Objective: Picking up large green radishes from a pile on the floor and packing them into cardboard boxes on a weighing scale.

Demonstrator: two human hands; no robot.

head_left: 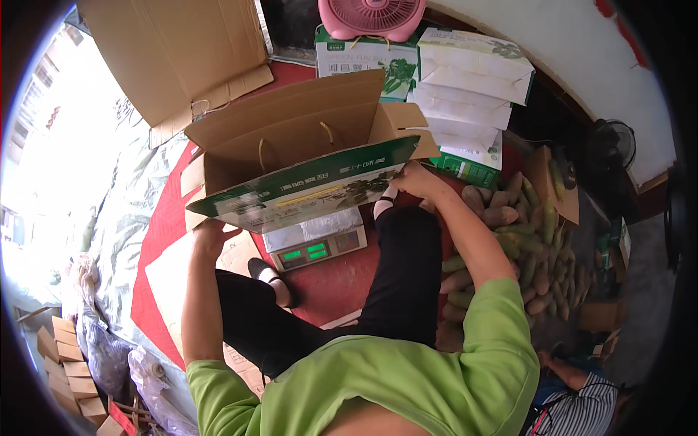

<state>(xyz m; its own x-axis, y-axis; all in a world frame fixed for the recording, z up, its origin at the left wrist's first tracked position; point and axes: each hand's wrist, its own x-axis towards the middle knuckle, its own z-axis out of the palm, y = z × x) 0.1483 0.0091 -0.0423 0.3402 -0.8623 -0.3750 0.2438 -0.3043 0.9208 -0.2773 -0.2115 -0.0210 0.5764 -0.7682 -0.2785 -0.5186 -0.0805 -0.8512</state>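
Observation:
Between my hands is an open cardboard box [305, 185], green and white outside and plain brown inside, with its top flaps raised. Two yellow cord handles [262, 155] show on its inner wall. My left hand [212, 238] grips the lower left corner, its fingers partly hidden by the box. The right corner is held by my right hand [416, 180], thumb and fingers closed on the edge. Directly beneath the box is a digital scale [323, 251] with a lit green display and a plastic-covered top. Whether the box rests on it I cannot tell.
To my right lies a pile of long green radishes [527, 243]. Several white and green cartons [465, 94] are stacked ahead, near a pink fan [372, 16]. A large brown carton [174, 54] stands far left. Another person [574, 400] is at the lower right.

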